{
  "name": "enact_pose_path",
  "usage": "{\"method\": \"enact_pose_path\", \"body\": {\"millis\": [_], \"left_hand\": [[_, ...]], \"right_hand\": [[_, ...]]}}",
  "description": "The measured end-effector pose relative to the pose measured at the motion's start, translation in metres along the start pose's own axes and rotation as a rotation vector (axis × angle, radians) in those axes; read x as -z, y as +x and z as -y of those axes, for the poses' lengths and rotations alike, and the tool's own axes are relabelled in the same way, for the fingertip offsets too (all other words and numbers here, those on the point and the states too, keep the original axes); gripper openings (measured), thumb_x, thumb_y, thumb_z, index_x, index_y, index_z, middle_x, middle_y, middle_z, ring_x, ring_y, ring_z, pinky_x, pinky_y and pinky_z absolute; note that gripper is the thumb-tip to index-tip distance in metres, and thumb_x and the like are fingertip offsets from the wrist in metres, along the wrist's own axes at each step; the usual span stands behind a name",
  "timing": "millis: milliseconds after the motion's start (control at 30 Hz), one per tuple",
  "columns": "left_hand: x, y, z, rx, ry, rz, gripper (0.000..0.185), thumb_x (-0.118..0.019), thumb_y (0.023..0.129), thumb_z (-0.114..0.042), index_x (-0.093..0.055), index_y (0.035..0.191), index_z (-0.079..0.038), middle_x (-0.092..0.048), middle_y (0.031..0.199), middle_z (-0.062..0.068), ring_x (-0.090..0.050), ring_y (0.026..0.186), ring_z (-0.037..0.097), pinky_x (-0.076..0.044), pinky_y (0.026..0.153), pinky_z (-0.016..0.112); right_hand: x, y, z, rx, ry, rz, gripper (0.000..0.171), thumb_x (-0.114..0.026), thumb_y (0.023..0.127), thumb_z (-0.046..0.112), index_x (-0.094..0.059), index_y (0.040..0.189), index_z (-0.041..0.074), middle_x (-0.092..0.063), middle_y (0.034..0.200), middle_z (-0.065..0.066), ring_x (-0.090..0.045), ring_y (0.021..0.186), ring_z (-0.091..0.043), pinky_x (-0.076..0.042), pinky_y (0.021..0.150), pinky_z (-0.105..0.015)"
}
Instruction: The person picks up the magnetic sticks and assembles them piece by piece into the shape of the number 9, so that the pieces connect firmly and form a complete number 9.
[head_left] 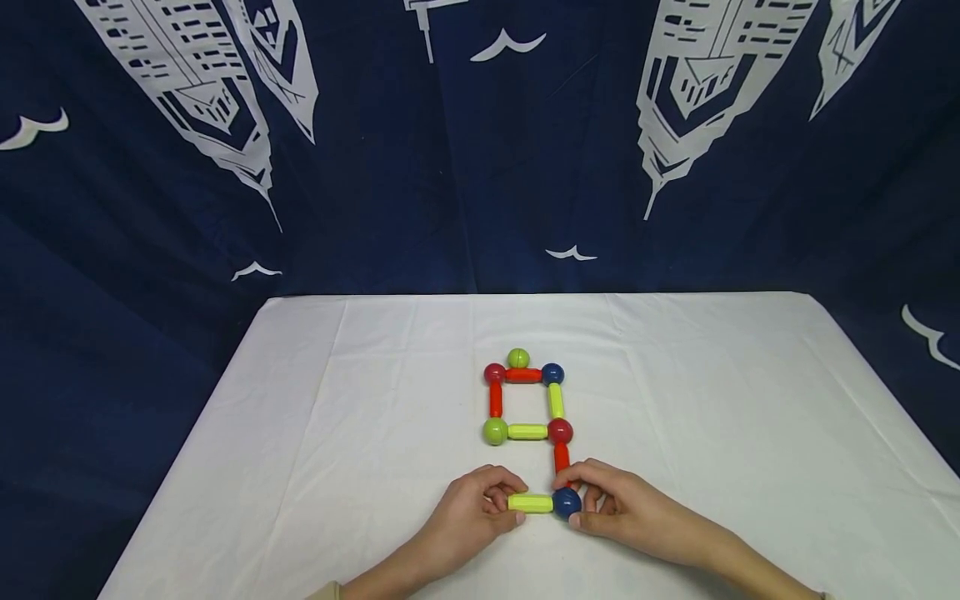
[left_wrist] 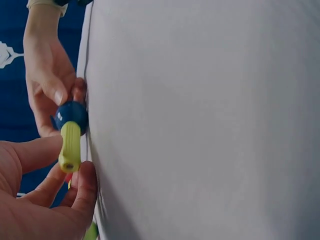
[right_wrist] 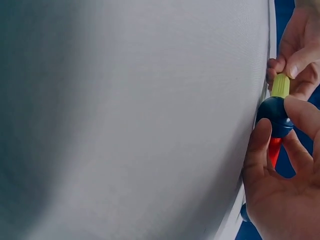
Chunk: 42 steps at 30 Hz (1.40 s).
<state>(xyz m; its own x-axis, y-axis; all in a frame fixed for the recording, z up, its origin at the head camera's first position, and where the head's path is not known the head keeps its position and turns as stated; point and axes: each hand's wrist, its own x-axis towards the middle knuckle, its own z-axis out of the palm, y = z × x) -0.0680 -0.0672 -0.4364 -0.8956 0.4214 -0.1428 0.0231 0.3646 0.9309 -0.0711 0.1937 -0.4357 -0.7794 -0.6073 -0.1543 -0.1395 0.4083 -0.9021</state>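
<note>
In the head view, my left hand (head_left: 476,507) pinches the left end of a yellow-green building rod (head_left: 530,503). The rod's other end meets a blue ball (head_left: 567,503), which my right hand (head_left: 618,508) holds between thumb and fingers. A red rod (head_left: 562,457) runs from that ball up to a red ball (head_left: 560,431), the near right corner of a square of rods and balls. In the left wrist view the end of the yellow-green rod (left_wrist: 69,150) faces the camera. The right wrist view shows thumb and finger on either side of the blue ball (right_wrist: 274,116).
The square's other corners are a green ball (head_left: 495,431), a dark red ball (head_left: 495,374) and a blue ball (head_left: 552,374). Another green ball (head_left: 518,358) sits behind its far red rod. A white cloth (head_left: 360,417) covers the table, with a dark blue printed curtain (head_left: 375,208) behind.
</note>
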Motion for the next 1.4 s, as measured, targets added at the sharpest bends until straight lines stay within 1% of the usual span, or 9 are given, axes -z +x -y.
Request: {"method": "enact_pose_path", "body": {"millis": [133,267,467,567,700,867,1033,1300,1400], "left_hand": [[0.012,0.003,-0.003,0.001,0.016,-0.014,0.021,-0.076,0.085,-0.008,-0.069,0.105,-0.010,-0.060,0.088,-0.004,-0.056,0.077,0.011,-0.050,0.070,0.021],[0.030,0.013,-0.003,-0.039,0.054,-0.087,0.019,-0.075,0.087,-0.011,-0.069,0.105,-0.010,-0.060,0.087,-0.004,-0.056,0.078,0.014,-0.050,0.066,0.023],[0.058,0.038,0.001,-0.155,0.100,-0.230,0.016,-0.073,0.088,-0.007,-0.070,0.104,-0.009,-0.062,0.089,-0.003,-0.056,0.082,0.015,-0.049,0.067,0.026],[0.068,0.052,0.005,-0.166,0.105,-0.272,0.016,-0.073,0.088,-0.007,-0.070,0.104,-0.008,-0.062,0.089,-0.002,-0.056,0.082,0.016,-0.048,0.067,0.026],[0.078,0.071,0.011,-0.145,0.101,-0.292,0.020,-0.074,0.087,-0.009,-0.070,0.106,-0.007,-0.062,0.093,0.000,-0.057,0.084,0.017,-0.050,0.069,0.028],[0.084,0.097,0.015,-0.135,0.064,-0.290,0.025,-0.074,0.087,-0.008,-0.068,0.112,-0.004,-0.065,0.104,0.008,-0.057,0.092,0.019,-0.052,0.074,0.027],[0.088,0.122,0.017,-0.134,-0.023,-0.237,0.030,-0.072,0.088,-0.007,-0.066,0.117,-0.002,-0.065,0.114,0.013,-0.059,0.099,0.023,-0.051,0.078,0.028],[0.088,0.153,0.017,-0.070,-0.134,-0.162,0.034,-0.071,0.089,-0.010,-0.066,0.121,-0.004,-0.068,0.110,0.008,-0.062,0.097,0.020,-0.050,0.078,0.026],[0.086,0.162,0.015,-0.046,-0.151,-0.116,0.034,-0.071,0.090,-0.012,-0.065,0.122,-0.004,-0.068,0.109,0.006,-0.063,0.096,0.019,-0.051,0.080,0.027]], "right_hand": [[0.000,0.000,-0.001,0.006,0.010,0.003,0.034,-0.071,0.092,0.026,-0.060,0.124,0.020,-0.059,0.096,-0.002,-0.057,0.078,-0.015,-0.050,0.064,-0.025],[0.000,0.000,-0.001,-0.004,0.023,0.008,0.034,-0.071,0.092,0.025,-0.059,0.124,0.020,-0.059,0.095,-0.002,-0.057,0.078,-0.015,-0.050,0.064,-0.024],[0.000,0.000,-0.003,-0.026,0.047,0.015,0.035,-0.071,0.092,0.024,-0.059,0.124,0.020,-0.059,0.094,-0.003,-0.057,0.078,-0.017,-0.049,0.065,-0.024],[0.000,0.000,-0.003,-0.029,0.057,0.019,0.035,-0.071,0.092,0.024,-0.059,0.125,0.020,-0.059,0.095,-0.003,-0.057,0.079,-0.017,-0.049,0.065,-0.024],[0.001,0.000,-0.004,-0.042,0.068,0.021,0.035,-0.071,0.092,0.023,-0.059,0.125,0.021,-0.059,0.096,-0.003,-0.057,0.079,-0.017,-0.050,0.065,-0.025],[0.001,0.000,-0.004,-0.044,0.077,0.026,0.035,-0.071,0.092,0.022,-0.059,0.125,0.020,-0.059,0.097,-0.004,-0.057,0.079,-0.018,-0.050,0.066,-0.024],[0.001,0.001,-0.003,-0.068,0.084,0.029,0.035,-0.071,0.092,0.022,-0.059,0.124,0.020,-0.059,0.098,-0.004,-0.057,0.080,-0.018,-0.050,0.066,-0.024],[0.002,0.001,-0.003,-0.066,0.079,0.028,0.035,-0.071,0.092,0.023,-0.059,0.124,0.019,-0.059,0.096,-0.005,-0.057,0.079,-0.018,-0.050,0.066,-0.024],[0.002,0.001,-0.003,-0.063,0.087,0.028,0.035,-0.071,0.092,0.023,-0.059,0.124,0.019,-0.059,0.096,-0.005,-0.056,0.078,-0.017,-0.049,0.065,-0.024]]}}
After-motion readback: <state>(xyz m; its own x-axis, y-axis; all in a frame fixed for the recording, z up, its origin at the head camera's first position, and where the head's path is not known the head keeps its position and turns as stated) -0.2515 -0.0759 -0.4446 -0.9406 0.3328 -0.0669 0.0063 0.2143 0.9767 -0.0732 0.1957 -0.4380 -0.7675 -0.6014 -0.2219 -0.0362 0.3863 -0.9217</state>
